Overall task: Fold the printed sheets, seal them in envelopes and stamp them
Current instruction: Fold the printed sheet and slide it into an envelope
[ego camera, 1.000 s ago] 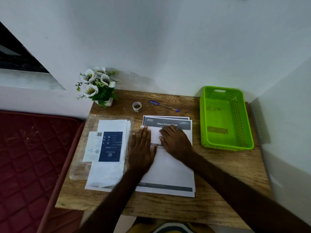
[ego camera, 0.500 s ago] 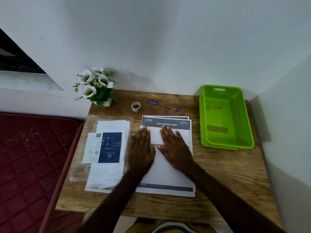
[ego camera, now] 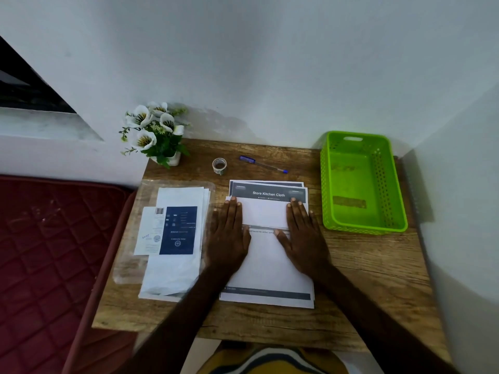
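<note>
We see the top sheet [ego camera: 266,265] of the stack at the middle of the tabletop [ego camera: 372,279], its far part folded toward us into a white flap [ego camera: 263,213]. The left hand [ego camera: 229,236] and right hand [ego camera: 305,236] lie flat, fingers straight, pressing the flap's two ends. We judge this the first fold, barely creased; the other sheets, all sealing and stamping remain. The envelopes [ego camera: 175,238] sit in clear wrap by the left edge, the basket [ego camera: 361,182] at the far right corner, tape [ego camera: 219,165] and pen [ego camera: 263,164] by the far edge. No stamp is identifiable; sheet count and small print are unreadable.
</note>
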A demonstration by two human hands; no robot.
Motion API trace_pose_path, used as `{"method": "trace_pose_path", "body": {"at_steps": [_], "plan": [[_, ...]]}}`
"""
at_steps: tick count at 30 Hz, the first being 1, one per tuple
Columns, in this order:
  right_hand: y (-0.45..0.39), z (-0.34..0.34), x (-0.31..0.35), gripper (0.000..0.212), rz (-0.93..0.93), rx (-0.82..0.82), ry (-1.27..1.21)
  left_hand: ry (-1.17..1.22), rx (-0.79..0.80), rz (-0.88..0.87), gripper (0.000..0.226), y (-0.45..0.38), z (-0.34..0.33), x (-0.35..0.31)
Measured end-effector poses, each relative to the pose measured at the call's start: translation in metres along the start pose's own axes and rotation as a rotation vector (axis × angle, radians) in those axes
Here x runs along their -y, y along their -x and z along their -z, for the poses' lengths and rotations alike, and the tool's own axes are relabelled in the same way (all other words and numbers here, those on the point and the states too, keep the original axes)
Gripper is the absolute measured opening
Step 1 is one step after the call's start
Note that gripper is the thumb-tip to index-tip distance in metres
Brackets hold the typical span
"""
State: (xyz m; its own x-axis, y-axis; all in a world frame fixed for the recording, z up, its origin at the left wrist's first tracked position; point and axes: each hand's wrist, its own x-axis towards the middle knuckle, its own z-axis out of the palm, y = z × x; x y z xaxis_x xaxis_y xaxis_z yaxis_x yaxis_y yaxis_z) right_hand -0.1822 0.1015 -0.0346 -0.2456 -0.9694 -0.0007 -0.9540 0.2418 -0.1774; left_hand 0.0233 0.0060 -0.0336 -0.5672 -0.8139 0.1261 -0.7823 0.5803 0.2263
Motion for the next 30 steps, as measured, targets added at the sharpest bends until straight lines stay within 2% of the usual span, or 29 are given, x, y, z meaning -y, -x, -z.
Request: {"method": "trace_pose_path", "body": {"at_steps": [30], "plan": [[-0.0006,0.003,0.0013,0.077,0.006,0.023,0.024,0.038,0.04,-0.004,0.062,-0.0019,0.0055,0.0049]]}}
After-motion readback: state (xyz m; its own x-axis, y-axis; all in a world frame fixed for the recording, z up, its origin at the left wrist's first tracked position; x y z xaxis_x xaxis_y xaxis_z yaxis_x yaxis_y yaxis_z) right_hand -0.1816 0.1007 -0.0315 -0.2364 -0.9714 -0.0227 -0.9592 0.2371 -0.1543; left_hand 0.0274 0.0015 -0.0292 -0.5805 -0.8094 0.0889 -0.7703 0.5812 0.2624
